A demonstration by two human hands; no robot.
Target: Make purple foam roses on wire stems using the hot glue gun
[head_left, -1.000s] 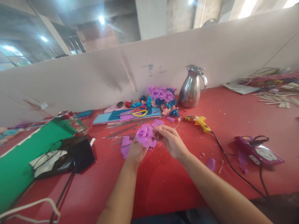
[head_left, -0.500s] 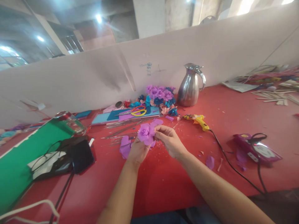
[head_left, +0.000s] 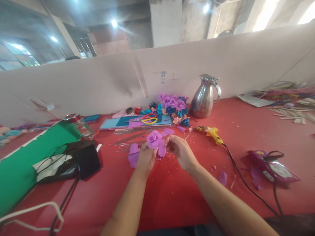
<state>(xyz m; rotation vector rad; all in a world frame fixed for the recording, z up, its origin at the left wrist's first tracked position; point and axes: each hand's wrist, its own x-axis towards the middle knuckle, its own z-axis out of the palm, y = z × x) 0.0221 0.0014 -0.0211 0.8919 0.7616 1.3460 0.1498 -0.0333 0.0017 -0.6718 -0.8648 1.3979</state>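
My left hand (head_left: 147, 159) is closed around the underside of a purple paper flower (head_left: 154, 140), which faces up toward me. Just right of the flower, my right hand (head_left: 181, 151) has its thumb and fingertips drawn together in a pinch; what lies between them, if anything, I cannot make out. Loose purple petals (head_left: 161, 151) lie below and beside the flower, between the two hands. A folded purple paper piece (head_left: 133, 155) rests on the table left of my left hand. Thin wire stems (head_left: 128, 139) are spread behind it.
Yellow-handled scissors (head_left: 149, 121) lie on coloured paper sheets. Finished flowers (head_left: 173, 102) are heaped beside a steel jug (head_left: 203, 96). A yellow glue gun (head_left: 214, 134) has its cord running to a magenta power box (head_left: 273, 167). A phone (head_left: 88, 162) lies left, by a green panel (head_left: 22, 173).
My right fingertips have come away from the flower's right edge and are now slightly apart from it. The whole view has shifted a little down and right.
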